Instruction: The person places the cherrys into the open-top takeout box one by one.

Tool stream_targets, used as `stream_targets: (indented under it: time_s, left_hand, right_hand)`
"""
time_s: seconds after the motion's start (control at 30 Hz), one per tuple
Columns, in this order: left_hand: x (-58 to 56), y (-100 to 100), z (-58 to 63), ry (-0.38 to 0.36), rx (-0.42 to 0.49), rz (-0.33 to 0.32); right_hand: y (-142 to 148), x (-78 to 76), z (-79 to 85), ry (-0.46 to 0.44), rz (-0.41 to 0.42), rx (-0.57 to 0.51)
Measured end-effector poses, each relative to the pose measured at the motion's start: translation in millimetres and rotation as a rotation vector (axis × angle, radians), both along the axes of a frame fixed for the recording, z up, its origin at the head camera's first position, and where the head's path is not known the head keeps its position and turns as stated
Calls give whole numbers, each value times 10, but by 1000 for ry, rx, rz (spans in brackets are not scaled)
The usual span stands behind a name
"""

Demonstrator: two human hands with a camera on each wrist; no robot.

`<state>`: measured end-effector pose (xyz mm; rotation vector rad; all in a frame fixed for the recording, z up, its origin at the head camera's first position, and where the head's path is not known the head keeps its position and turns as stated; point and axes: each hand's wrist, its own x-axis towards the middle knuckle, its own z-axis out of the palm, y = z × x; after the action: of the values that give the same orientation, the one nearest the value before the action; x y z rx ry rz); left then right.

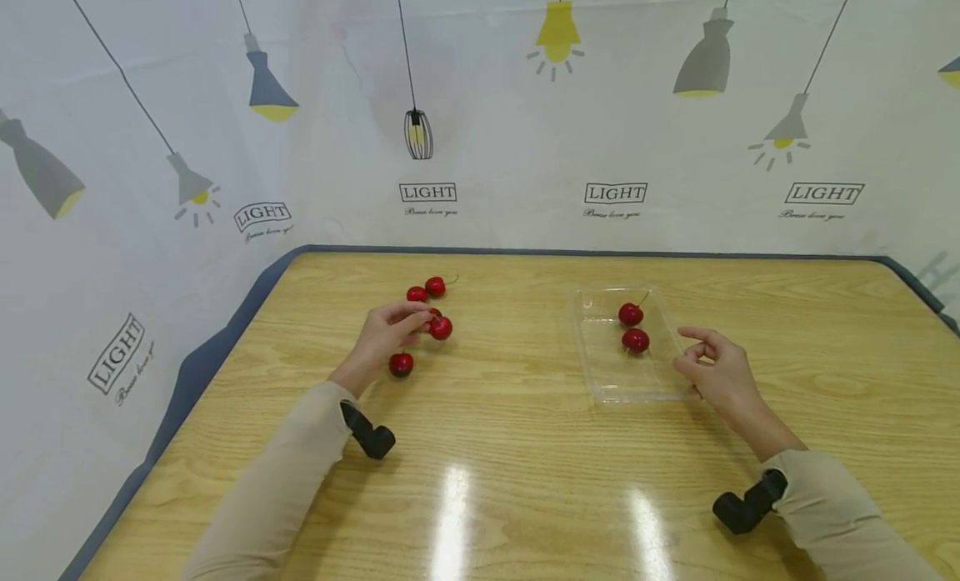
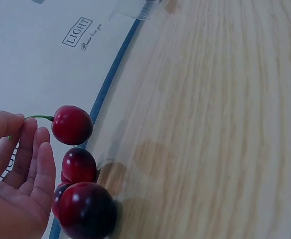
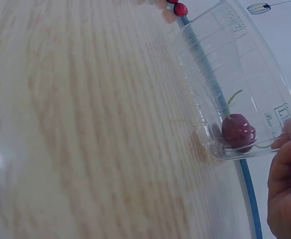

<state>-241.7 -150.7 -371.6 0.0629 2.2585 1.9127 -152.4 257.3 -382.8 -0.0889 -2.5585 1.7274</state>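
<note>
My left hand (image 1: 386, 339) pinches a red cherry (image 2: 72, 125) by its green stem between thumb and forefinger. In the left wrist view the cherry hangs out beyond the fingertips, above several other cherries (image 2: 87, 211). One loose cherry (image 1: 401, 364) lies on the near side of this hand; others sit just past it, one partly hidden. My right hand (image 1: 718, 373) grips the right rim of a clear plastic box (image 1: 600, 393), with fingers showing through the wall in the right wrist view. Inside the box are two cherries, one (image 1: 631, 314) with its stem up, the other (image 1: 635, 341) nearer.
Everything rests on a wood-grain table (image 1: 510, 464) with a dark blue edge (image 1: 525, 251) at the back. Behind it hangs a white sheet (image 1: 495, 81) printed with lamps. A black camera mount (image 1: 367, 431) sticks out from the left sleeve, and another (image 1: 750, 502) from the right.
</note>
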Motion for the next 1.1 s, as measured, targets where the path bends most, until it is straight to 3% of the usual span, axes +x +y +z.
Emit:
stream_targets:
  time_s: [0.4, 0.7, 1.1]
  left_hand:
    - [-57, 210, 85, 27, 15, -29]
    - [-153, 425, 209, 81, -46, -91]
    - [-191, 702, 369, 118, -38, -146]
  right_hand:
    - [6, -1, -5, 9, 15, -15]
    - [-5, 2, 6, 15, 15, -18]
    - [11, 5, 10, -1, 23, -19]
